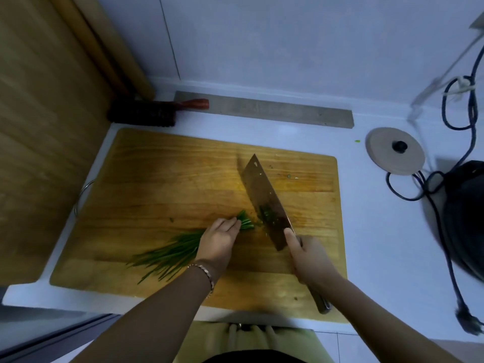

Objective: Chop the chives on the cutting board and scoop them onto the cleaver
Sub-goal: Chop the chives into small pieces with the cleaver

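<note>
A bunch of green chives [170, 254] lies across the wooden cutting board [167, 174], with its cut end pointing right. My left hand [218, 241] presses down on the bunch near that end, fingers curled over the stalks. My right hand [310, 259] grips the handle of the cleaver [264, 200], index finger up along the blade. The blade stands tilted just right of the cut end, and chopped chive bits [267, 214] cling to its face and lie at its foot.
A dark brush with a red handle [157, 111] and a grey strip [264, 108] lie behind the board. A round wooden lid [395, 150], blue cables [461, 106] and a black appliance [466, 213] sit to the right. A wooden panel [47, 127] stands at the left.
</note>
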